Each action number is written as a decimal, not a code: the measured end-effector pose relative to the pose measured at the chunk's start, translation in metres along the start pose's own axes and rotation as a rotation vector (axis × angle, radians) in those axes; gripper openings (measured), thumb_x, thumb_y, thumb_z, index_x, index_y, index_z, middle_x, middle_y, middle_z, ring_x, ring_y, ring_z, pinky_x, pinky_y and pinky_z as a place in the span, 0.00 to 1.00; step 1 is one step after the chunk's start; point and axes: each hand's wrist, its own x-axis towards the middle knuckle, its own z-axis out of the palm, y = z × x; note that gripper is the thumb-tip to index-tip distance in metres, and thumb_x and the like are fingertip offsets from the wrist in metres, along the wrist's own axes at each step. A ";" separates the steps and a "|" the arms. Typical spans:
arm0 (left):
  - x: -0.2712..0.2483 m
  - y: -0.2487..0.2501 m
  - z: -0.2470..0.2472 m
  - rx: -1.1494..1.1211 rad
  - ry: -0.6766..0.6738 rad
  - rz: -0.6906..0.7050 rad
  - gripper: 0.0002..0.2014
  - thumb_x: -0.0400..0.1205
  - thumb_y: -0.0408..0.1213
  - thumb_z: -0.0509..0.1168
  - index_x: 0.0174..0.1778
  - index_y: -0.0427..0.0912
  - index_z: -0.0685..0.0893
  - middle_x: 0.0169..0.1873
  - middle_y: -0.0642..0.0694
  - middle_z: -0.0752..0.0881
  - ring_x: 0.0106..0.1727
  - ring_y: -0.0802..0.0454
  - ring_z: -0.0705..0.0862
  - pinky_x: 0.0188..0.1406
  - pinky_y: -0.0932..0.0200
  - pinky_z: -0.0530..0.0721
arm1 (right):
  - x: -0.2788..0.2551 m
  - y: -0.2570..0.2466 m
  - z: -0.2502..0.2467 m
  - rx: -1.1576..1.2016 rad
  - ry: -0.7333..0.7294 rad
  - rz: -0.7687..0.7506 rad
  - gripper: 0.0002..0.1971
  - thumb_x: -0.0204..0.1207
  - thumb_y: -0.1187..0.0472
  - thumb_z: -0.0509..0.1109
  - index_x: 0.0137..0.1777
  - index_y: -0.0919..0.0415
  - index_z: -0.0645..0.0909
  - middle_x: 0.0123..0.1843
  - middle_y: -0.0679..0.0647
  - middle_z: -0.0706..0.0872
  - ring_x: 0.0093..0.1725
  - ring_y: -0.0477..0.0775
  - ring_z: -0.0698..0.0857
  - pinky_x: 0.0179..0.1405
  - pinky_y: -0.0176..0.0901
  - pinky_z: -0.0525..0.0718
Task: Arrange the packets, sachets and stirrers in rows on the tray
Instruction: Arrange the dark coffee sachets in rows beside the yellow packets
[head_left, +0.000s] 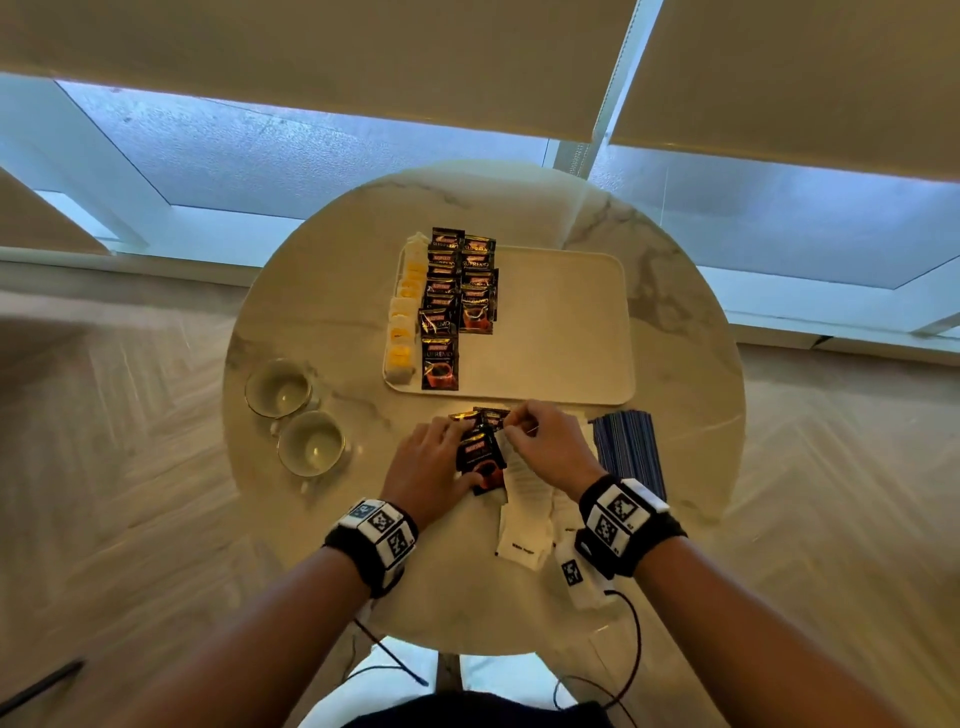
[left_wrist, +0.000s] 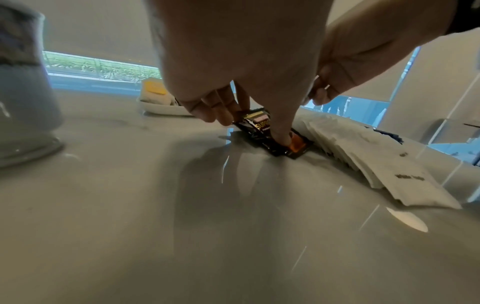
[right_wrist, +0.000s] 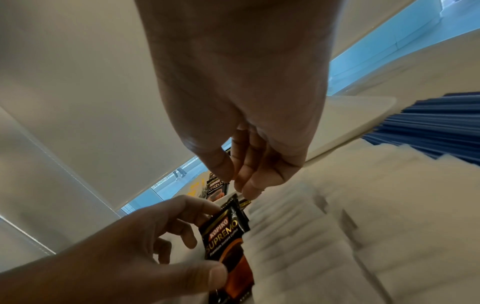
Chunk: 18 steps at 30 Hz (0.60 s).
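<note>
Partly done: three rows filled at tray's (head_left: 571, 322) left end; nearside of tray, left hand (head_left: 426, 462) pinching coffee packets (head_left: 480, 457), right hand's (head_left: 550, 441) grip unclear; sugar sachets (head_left: 524, 509), stirrers (head_left: 628, 452) left.

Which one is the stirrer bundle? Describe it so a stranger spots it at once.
Start at the round marble table and find the cream tray. Just off the tray's near right corner, beside the right hand, lies the stirrer bundle. It is the only blue, striped, long thing; the sachets next to it are white.

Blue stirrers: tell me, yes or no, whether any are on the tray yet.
No, the blue stirrers lie in a bundle on the table, just in front of the tray.
</note>
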 end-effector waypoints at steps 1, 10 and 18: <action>-0.001 0.002 -0.001 -0.024 -0.003 -0.024 0.38 0.72 0.55 0.75 0.77 0.48 0.71 0.65 0.47 0.78 0.63 0.45 0.78 0.63 0.47 0.80 | -0.003 0.002 0.001 -0.001 0.003 0.008 0.03 0.79 0.62 0.71 0.50 0.57 0.87 0.45 0.47 0.89 0.43 0.39 0.84 0.39 0.22 0.78; -0.012 0.003 -0.029 -0.370 0.070 0.067 0.14 0.81 0.29 0.70 0.63 0.39 0.84 0.58 0.43 0.81 0.56 0.47 0.84 0.56 0.55 0.87 | -0.015 -0.003 0.011 -0.008 -0.138 0.004 0.15 0.73 0.62 0.79 0.59 0.56 0.85 0.49 0.49 0.86 0.46 0.48 0.84 0.44 0.30 0.80; 0.009 0.003 -0.039 -0.335 0.016 -0.108 0.27 0.78 0.35 0.75 0.72 0.42 0.76 0.67 0.43 0.74 0.53 0.50 0.84 0.57 0.62 0.85 | -0.013 -0.012 0.009 -0.021 -0.071 0.007 0.12 0.80 0.62 0.72 0.62 0.59 0.87 0.55 0.52 0.90 0.54 0.49 0.85 0.52 0.34 0.75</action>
